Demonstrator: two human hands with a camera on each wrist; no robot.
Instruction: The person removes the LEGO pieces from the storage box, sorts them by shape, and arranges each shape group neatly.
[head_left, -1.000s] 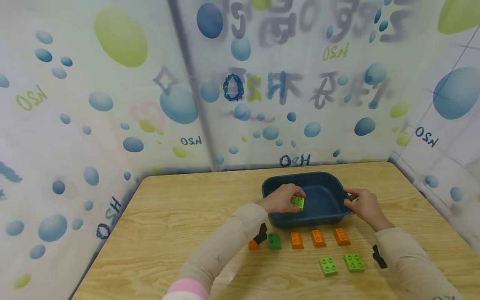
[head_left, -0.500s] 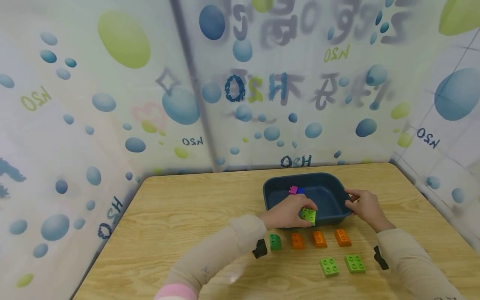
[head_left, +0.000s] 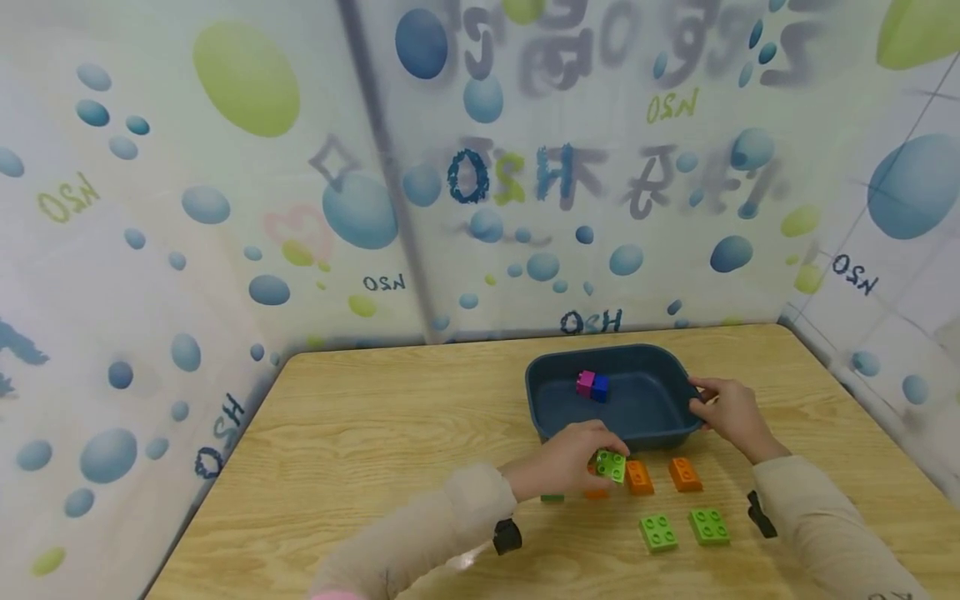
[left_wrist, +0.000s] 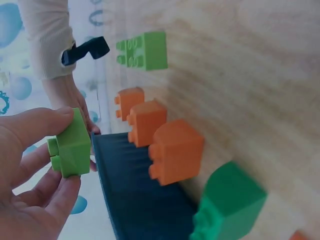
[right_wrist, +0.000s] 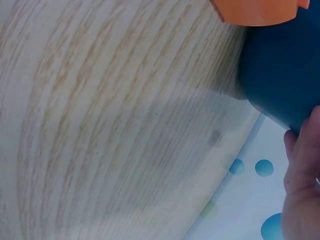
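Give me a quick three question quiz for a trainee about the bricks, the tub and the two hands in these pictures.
1. True or false: the left hand holds a light green brick over the table, outside the blue tub.
2. Which bricks lie inside the tub? A: a pink brick joined to a blue brick; B: two orange ones; C: none.
3. What does the right hand grip?

Key: 1 true. 2 A. 3 The tub's right rim.
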